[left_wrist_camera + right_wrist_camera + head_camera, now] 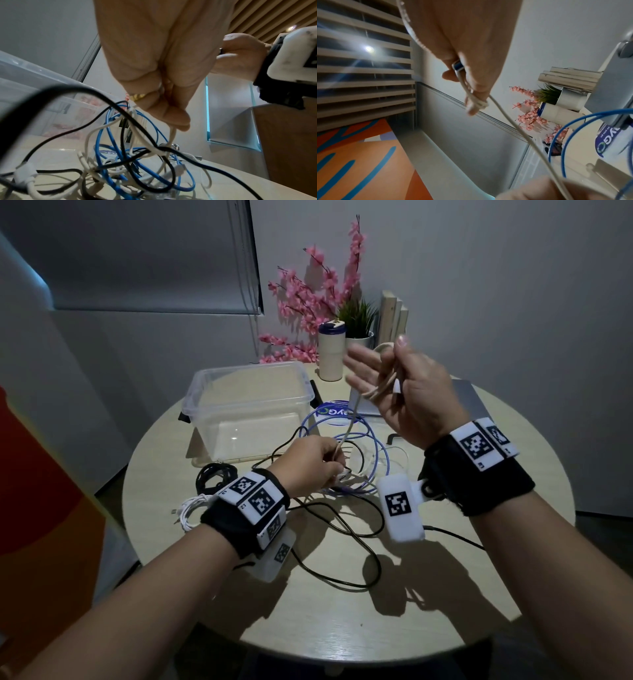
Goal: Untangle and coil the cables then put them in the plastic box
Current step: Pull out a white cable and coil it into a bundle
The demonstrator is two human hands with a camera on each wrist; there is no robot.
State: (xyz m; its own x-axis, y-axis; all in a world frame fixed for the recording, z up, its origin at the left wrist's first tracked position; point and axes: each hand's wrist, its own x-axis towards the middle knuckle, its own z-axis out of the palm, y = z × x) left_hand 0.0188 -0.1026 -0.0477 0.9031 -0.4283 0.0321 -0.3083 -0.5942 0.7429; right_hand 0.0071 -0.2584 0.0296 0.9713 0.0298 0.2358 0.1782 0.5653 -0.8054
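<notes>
A loose black cable (346, 546) sprawls nearest. Beyond it, the left hand (308, 465) pinches a beige cable (351, 419) over the blue-white tangle (359, 460). The raised right hand (407, 395) holds its coils, fingers seemingly half spread. Farther left sits the clear plastic box (246, 402).

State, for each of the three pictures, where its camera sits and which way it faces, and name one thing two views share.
Head: on the person's head, facing down at the round wooden table; both forearms show.
Left wrist: low, along the left hand pinching the cream cable above the tangle.
Right wrist: tilted upward along the right hand wound with cream cable loops.
Shared: the blue cable appears in all three.
</notes>
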